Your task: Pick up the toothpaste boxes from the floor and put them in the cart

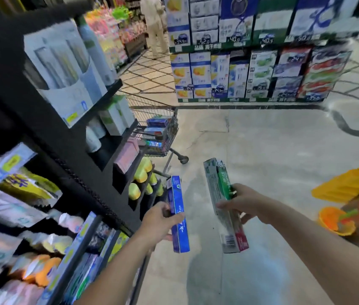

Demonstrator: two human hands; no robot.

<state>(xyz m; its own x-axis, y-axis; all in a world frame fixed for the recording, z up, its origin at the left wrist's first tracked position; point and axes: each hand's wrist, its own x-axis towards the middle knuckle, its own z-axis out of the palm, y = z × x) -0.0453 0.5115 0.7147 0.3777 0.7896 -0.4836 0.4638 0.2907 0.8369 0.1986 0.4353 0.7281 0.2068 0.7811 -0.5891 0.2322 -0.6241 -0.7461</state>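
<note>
Supermarket aisle floor (pixel 273 150) runs between black shelves (pixel 48 128) and stacked cartons. Ahead stands the wire cart (pixel 163 128), boxes already inside. Left hand (pixel 161 223) wraps a blue toothpaste box (pixel 177 214) mid-length; right hand (pixel 240 203) wraps a green-and-grey toothpaste box (pixel 222 201) likewise. Both look light, stiff, crushable cardboard, best held across the middle.
</note>
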